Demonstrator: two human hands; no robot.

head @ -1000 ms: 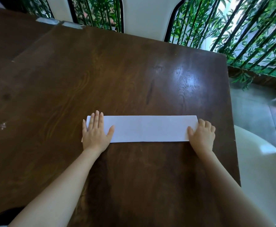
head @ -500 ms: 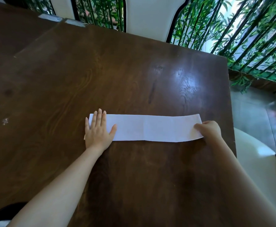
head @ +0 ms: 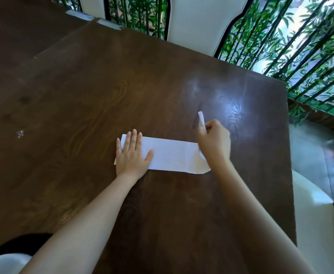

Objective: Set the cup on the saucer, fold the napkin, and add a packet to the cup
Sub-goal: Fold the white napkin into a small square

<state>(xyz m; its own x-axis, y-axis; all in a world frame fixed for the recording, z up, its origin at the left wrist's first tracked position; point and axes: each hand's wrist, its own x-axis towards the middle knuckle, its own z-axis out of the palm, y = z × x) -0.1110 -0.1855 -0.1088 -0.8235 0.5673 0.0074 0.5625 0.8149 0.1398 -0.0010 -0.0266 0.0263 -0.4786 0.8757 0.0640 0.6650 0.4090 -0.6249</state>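
Note:
A white napkin, folded into a long strip, lies across the dark wooden table. My left hand lies flat on its left end, fingers spread, pinning it down. My right hand pinches the strip's right end and has lifted it off the table, so the end stands up past my fingers and the paper bends over near the strip's middle. No cup, saucer or packet is in view.
The table's right edge runs close to my right arm, with a white chair beyond it. Another white chair back stands at the far edge, in front of bamboo plants.
My right hand has pinched the napkin's right end, lifted it and carried it leftward over the strip. The left hand has stayed flat on the left end.

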